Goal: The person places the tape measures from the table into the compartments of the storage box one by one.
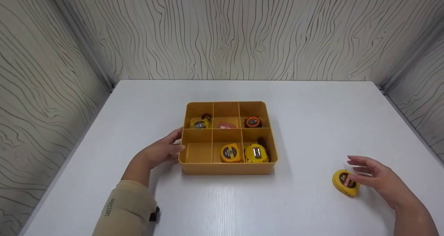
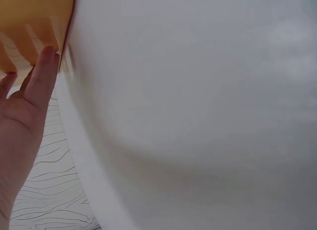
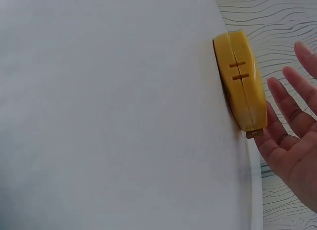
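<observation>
A yellow-orange divided box sits in the middle of the table. My left hand is at its left wall, thumb tip right at the rim. In the left wrist view straight fingertips touch the box's side. My right hand hovers with loosely spread fingers just right of a yellow tape measure marked 2m, which lies on the table. From the right wrist view, that tape measure shows its narrow edge and metal end hook, beside the spread fingers.
Inside the box lie a yellow tape measure, an orange-yellow one, a black-and-orange one, another yellow one and a pink item. Wood-grain patterned panels stand around the white table.
</observation>
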`<state>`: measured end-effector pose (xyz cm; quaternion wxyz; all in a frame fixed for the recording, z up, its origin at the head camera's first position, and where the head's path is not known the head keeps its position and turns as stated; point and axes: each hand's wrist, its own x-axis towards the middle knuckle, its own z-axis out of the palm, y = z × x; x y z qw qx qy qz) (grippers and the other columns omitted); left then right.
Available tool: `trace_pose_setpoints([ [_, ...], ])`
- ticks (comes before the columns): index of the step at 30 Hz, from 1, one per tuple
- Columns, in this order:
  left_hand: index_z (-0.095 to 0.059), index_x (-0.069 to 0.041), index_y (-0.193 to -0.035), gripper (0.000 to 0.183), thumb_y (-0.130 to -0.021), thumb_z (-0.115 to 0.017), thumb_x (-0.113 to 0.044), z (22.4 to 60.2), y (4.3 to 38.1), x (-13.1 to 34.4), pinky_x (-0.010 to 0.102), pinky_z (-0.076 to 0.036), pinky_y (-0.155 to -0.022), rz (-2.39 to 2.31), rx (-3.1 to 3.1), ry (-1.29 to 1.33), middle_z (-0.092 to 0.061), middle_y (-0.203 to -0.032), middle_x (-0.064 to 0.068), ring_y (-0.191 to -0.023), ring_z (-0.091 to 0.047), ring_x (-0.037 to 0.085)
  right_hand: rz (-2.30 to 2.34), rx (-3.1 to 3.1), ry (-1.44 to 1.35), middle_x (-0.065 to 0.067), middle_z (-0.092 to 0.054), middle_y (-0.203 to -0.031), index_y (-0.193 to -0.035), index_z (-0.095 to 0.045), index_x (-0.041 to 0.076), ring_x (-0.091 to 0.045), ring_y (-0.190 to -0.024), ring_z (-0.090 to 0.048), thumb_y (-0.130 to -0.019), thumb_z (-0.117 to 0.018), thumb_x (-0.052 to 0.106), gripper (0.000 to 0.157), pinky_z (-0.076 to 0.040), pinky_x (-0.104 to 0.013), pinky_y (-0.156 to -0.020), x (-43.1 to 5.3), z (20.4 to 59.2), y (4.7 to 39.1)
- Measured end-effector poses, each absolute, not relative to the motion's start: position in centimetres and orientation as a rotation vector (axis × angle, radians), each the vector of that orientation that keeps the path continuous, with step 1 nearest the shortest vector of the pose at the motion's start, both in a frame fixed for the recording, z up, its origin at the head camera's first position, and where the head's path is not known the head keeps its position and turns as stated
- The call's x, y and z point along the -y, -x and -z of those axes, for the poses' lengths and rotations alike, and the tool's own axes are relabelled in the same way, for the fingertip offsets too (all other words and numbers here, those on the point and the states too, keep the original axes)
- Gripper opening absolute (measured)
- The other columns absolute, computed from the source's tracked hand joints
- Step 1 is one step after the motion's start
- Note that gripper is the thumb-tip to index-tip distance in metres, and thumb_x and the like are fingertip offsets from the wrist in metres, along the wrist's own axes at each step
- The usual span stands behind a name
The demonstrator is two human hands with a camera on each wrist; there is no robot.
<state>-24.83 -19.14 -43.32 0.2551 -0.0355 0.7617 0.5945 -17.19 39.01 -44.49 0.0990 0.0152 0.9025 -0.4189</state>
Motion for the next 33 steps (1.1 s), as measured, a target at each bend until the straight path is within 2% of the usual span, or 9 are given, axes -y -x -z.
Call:
trace_pose_setpoints([
  [3,-0.028,-0.041,-0.141,0.073,-0.081,-0.067,-0.026,43.2,24.8,19.2,0.041,-0.039,-0.099,-1.608,-2.071,0.11,-0.027,-0.145,-0.011,-0.13,-0.034,0.017,1.205,-2.616,-0.049,-0.019,-0.041,-0.134,-0.137,-0.037,0.005,-0.019,-0.11,-0.049,-0.081,-0.067,0.034,0.07,-0.049,-0.033,-0.084,-39.0,44.6,16.9],
  [5,-0.028,-0.042,-0.14,0.072,-0.082,-0.067,-0.026,43.2,24.8,19.3,0.041,-0.039,-0.099,-1.602,-2.078,0.112,-0.028,-0.145,-0.011,-0.13,-0.034,0.017,1.199,-2.583,-0.048,-0.022,-0.039,-0.136,-0.137,-0.037,0.003,-0.028,-0.113,-0.047,-0.08,-0.069,0.032,0.071,-0.05,-0.031,-0.082,-39.0,44.7,16.7],
  [11,-0.028,-0.04,-0.141,0.072,-0.083,-0.065,-0.022,43.1,24.7,19.3,0.041,-0.04,-0.099,-1.617,-2.069,0.112,-0.027,-0.146,-0.01,-0.129,-0.035,0.018,1.101,-2.579,-0.054,-0.024,-0.039,-0.135,-0.136,-0.037,0.001,-0.035,-0.114,-0.046,-0.073,-0.074,0.033,0.08,-0.048,-0.023,-0.079,-39.1,45.1,16.3],
  [15,-0.026,-0.038,-0.142,0.072,-0.084,-0.064,-0.021,43.1,24.7,19.4,0.041,-0.039,-0.099,-1.638,-2.061,0.094,-0.027,-0.146,-0.008,-0.129,-0.036,0.018,1.038,-2.622,-0.013,-0.021,-0.041,-0.134,-0.135,-0.041,0.004,-0.033,-0.114,-0.046,-0.07,-0.076,0.035,0.081,-0.045,-0.019,-0.078,-39.3,45.4,16.4],
  [19,-0.026,-0.038,-0.142,0.072,-0.084,-0.065,-0.021,43.2,24.7,19.4,0.042,-0.038,-0.1,-1.641,-2.06,0.086,-0.027,-0.146,-0.008,-0.131,-0.034,0.019,1.027,-2.637,0.012,-0.019,-0.042,-0.134,-0.135,-0.042,0.006,-0.025,-0.111,-0.047,-0.068,-0.077,0.037,0.081,-0.043,-0.017,-0.077,-39.3,45.5,16.4],
  [26,-0.026,-0.037,-0.143,0.072,-0.084,-0.065,-0.021,43.0,24.7,19.4,0.042,-0.038,-0.1,-1.643,-2.053,0.087,-0.026,-0.147,-0.008,-0.131,-0.032,0.019,1.02,-2.703,0.098,-0.015,-0.043,-0.13,-0.132,-0.046,0.008,0.009,-0.099,-0.04,-0.066,-0.078,0.036,0.079,-0.039,-0.01,-0.08,-39.0,45.6,16.3],
  [29,-0.026,-0.038,-0.142,0.072,-0.084,-0.065,-0.021,43.0,24.7,19.3,0.042,-0.037,-0.1,-1.642,-2.052,0.084,-0.026,-0.147,-0.008,-0.132,-0.031,0.019,0.974,-2.735,0.103,-0.013,-0.045,-0.126,-0.13,-0.047,0.008,0.007,-0.096,-0.04,-0.066,-0.078,0.036,0.077,-0.04,-0.011,-0.079,-38.9,45.5,16.4],
  [33,-0.027,-0.039,-0.142,0.072,-0.083,-0.065,-0.022,43.1,24.7,19.1,0.042,-0.037,-0.1,-1.64,-2.053,0.083,-0.026,-0.147,-0.008,-0.132,-0.032,0.019,0.927,-2.735,0.065,-0.015,-0.045,-0.125,-0.131,-0.046,0.005,-0.012,-0.103,-0.045,-0.067,-0.078,0.039,0.079,-0.041,-0.012,-0.077,-39.0,45.4,16.6],
])
